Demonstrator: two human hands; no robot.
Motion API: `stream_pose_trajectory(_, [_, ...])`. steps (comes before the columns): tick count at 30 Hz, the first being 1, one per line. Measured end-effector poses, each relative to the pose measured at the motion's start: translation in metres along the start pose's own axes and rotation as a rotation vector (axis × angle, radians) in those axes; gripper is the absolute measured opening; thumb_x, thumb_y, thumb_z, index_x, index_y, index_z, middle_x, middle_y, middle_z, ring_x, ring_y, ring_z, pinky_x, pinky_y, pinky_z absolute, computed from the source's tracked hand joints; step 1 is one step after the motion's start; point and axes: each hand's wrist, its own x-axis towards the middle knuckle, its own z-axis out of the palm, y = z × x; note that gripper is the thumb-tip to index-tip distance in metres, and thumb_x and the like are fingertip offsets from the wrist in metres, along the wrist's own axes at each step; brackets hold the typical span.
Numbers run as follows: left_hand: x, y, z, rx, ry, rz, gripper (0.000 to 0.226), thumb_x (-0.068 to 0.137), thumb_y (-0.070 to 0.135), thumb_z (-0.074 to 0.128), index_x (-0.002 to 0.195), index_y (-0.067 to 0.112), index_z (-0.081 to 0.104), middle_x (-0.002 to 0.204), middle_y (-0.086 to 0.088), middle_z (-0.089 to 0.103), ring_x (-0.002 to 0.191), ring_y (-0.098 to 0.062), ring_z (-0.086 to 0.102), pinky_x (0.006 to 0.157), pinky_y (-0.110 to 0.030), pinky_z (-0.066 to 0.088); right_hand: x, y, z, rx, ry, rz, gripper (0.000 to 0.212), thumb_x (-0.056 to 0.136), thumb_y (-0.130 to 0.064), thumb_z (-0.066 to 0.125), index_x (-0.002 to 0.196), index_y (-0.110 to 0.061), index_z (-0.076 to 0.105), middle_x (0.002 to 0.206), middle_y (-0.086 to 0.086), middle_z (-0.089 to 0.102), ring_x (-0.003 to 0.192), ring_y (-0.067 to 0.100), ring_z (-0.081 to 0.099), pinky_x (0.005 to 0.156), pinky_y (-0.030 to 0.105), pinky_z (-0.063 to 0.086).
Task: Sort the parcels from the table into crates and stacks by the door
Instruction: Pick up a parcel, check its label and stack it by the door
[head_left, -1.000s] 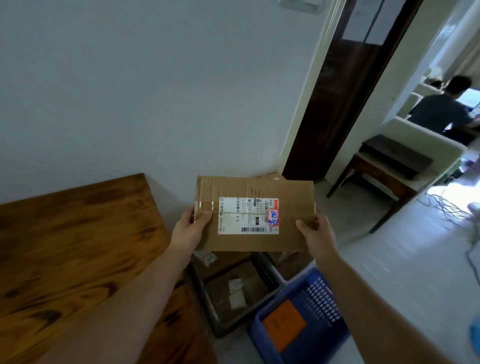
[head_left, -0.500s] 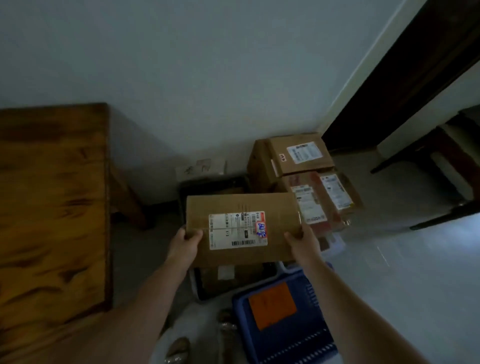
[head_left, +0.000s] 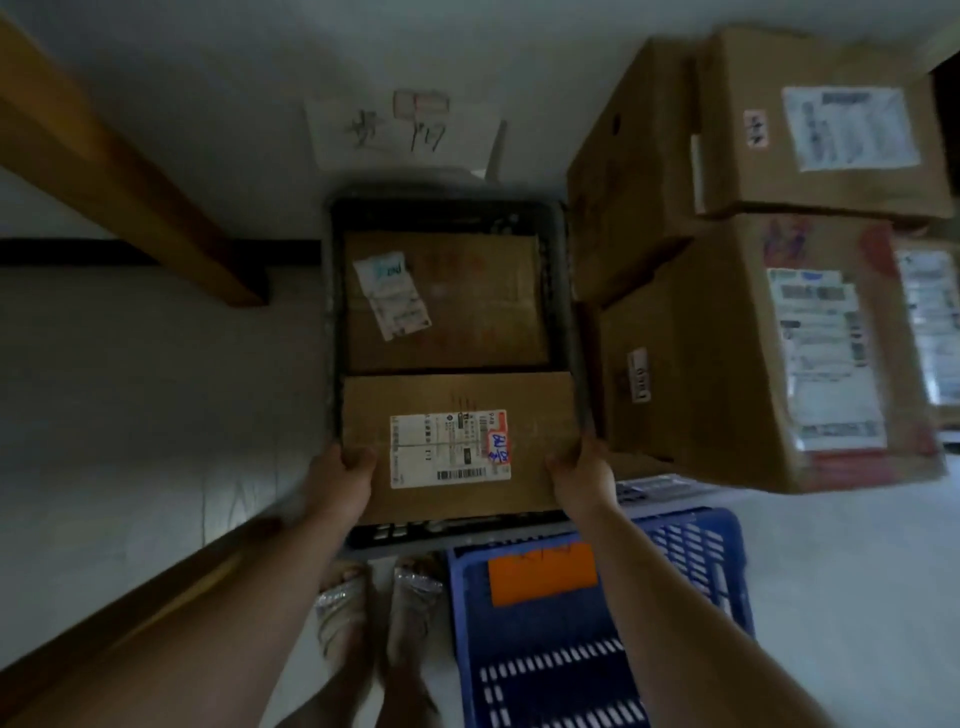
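The left hand (head_left: 340, 478) and right hand (head_left: 582, 475) each have a closed grip on a near corner of a flat brown cardboard parcel with a white shipping label (head_left: 452, 395). The parcel lies at the near end of a dark plastic crate (head_left: 335, 312) on the floor, just beside another brown cardboard box (head_left: 467, 301) inside it. A blue slatted plastic crate (head_left: 685, 545) stands near the crate.

The parcel (head_left: 460, 400) was matt brown cardboard bearing a white paper label (head_left: 450, 449). The dark crate (head_left: 335, 312) was scuffed plastic; the blue crate (head_left: 571, 649), smooth slotted plastic. The table leg (head_left: 130, 171) was smooth finished wood. The stacked boxes (head_left: 727, 353) were matt cardboard.
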Motion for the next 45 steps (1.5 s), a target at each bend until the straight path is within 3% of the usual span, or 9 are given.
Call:
stream_pose_trajectory(4, [0.029,-0.029,0.03,0.053,-0.015,-0.045,0.038,0.095,0.025,0.049,0.13,0.011,0.044,0.123,-0.015,0.055,0.11,-0.032,0.053,0.081,-0.035,0.039,0.036,0.02,0.039,-0.098,-0.028,0.071,0.048,0.096,-0.016,0.04,0.142,-0.016,0.028,0.123,0.016,0.056,0.101,0.032,0.058,0.068,0.032,0.044])
stream_pose_trajectory(21, [0.042,-0.045,0.054,0.176,-0.078,-0.111,0.051,0.092,0.029,0.055,0.136,0.012,0.036,0.129,-0.013,0.052,0.11,-0.032,0.054,0.074,-0.034,0.041,0.047,0.044,0.067,-0.103,-0.078,0.145,0.068,0.093,-0.024,0.049,0.149,-0.017,0.012,0.143,0.014,0.041,0.11,0.033,0.054,0.07,0.033,0.042])
stream_pose_trajectory(25, [0.007,-0.011,0.026,0.119,-0.08,0.006,0.042,0.093,0.024,0.055,0.132,0.014,0.044,0.122,-0.011,0.059,0.098,-0.026,0.059,0.069,-0.029,0.046,-0.008,0.02,0.048,-0.058,-0.029,0.026,0.065,0.092,-0.024,0.054,0.148,-0.017,0.022,0.146,0.011,0.037,0.125,0.029,0.044,0.095,0.036,0.044])
stream_pose_trajectory(28, [-0.034,0.028,-0.005,0.055,-0.11,0.095,0.036,0.093,0.021,0.053,0.128,0.014,0.049,0.12,-0.011,0.061,0.097,-0.026,0.061,0.074,-0.034,0.052,-0.061,-0.014,0.027,0.02,-0.05,-0.054,0.062,0.093,-0.025,0.055,0.147,-0.021,0.024,0.148,0.006,0.034,0.126,0.025,0.045,0.087,0.026,0.039])
stream_pose_trajectory(33, [-0.127,0.1,-0.079,0.015,-0.074,0.233,0.058,0.095,0.036,0.05,0.145,0.014,0.031,0.145,-0.011,0.042,0.128,-0.03,0.044,0.1,-0.039,0.04,-0.158,-0.074,-0.031,0.177,-0.001,-0.14,0.056,0.093,-0.025,0.05,0.145,-0.022,0.03,0.144,0.005,0.042,0.12,0.025,0.05,0.091,0.036,0.047])
stream_pose_trajectory(36, [-0.185,0.129,-0.137,-0.028,-0.011,0.33,0.056,0.095,0.039,0.05,0.143,0.016,0.033,0.143,-0.009,0.044,0.127,-0.029,0.045,0.096,-0.035,0.039,-0.224,-0.106,-0.07,0.306,0.056,-0.19,0.054,0.095,-0.029,0.05,0.144,-0.026,0.031,0.141,0.002,0.044,0.094,0.014,0.059,0.064,0.024,0.046])
stream_pose_trajectory(39, [-0.232,0.14,-0.184,-0.052,-0.008,0.424,0.059,0.095,0.04,0.049,0.146,0.019,0.029,0.144,-0.007,0.042,0.126,-0.027,0.045,0.094,-0.033,0.039,-0.279,-0.131,-0.097,0.403,0.121,-0.291,0.051,0.094,-0.028,0.054,0.141,-0.024,0.037,0.138,0.001,0.048,0.105,0.015,0.056,0.074,0.021,0.04])
stream_pose_trajectory(42, [-0.269,0.147,-0.224,-0.115,-0.001,0.552,0.06,0.094,0.041,0.05,0.146,0.02,0.028,0.145,-0.005,0.04,0.126,-0.025,0.045,0.088,-0.03,0.038,-0.33,-0.159,-0.116,0.501,0.189,-0.392,0.043,0.092,-0.025,0.056,0.134,-0.023,0.045,0.13,0.001,0.055,0.095,0.008,0.056,0.077,0.021,0.04])
stream_pose_trajectory(45, [-0.305,0.147,-0.265,-0.192,-0.027,0.661,0.061,0.093,0.04,0.051,0.146,0.019,0.028,0.146,-0.004,0.04,0.128,-0.025,0.043,0.097,-0.033,0.037,-0.381,-0.182,-0.121,0.55,0.24,-0.485,0.049,0.092,-0.025,0.057,0.139,-0.02,0.042,0.136,0.003,0.051,0.119,0.017,0.049,0.082,0.019,0.035])
